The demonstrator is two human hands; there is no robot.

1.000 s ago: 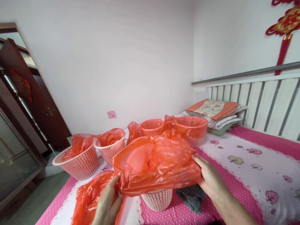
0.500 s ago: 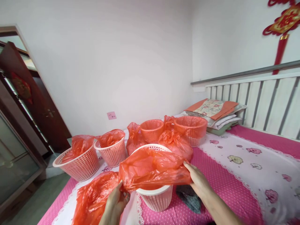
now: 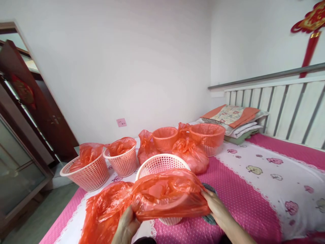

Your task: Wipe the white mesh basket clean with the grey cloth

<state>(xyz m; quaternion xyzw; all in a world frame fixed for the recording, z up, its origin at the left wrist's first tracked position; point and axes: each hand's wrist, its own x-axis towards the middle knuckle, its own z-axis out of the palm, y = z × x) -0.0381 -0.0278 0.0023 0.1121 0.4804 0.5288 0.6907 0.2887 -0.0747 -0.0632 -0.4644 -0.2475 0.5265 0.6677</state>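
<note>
A white perforated plastic basket [image 3: 156,165] stands upright in front of me, its far inner wall bare. Over its near rim lies a red plastic bag [image 3: 171,195], stretched wide between my two hands. My left hand [image 3: 127,223] pinches the bag's left edge, low and beside the basket. At the opposite edge, my right hand [image 3: 215,205] grips the bag with the fingertips partly hidden by the film. More crumpled red plastic bags [image 3: 108,210] lie on the bed left of the basket, near my left hand. A dark grey-green cloth [image 3: 209,219] shows partly behind the bag's right end.
Two bag-lined baskets, a wide one [image 3: 90,174] and a smaller one [image 3: 122,161], stand at left. Farther back are two baskets with red bags over their rims [image 3: 165,137] [image 3: 208,134] and bunched red bags [image 3: 191,159]. Folded bedding [image 3: 231,118] lies by the white headboard [image 3: 279,112].
Both hands have drawn the bag lower and nearer, over the basket's front. More of the basket's far rim and inner wall shows now. The view has shifted slightly.
</note>
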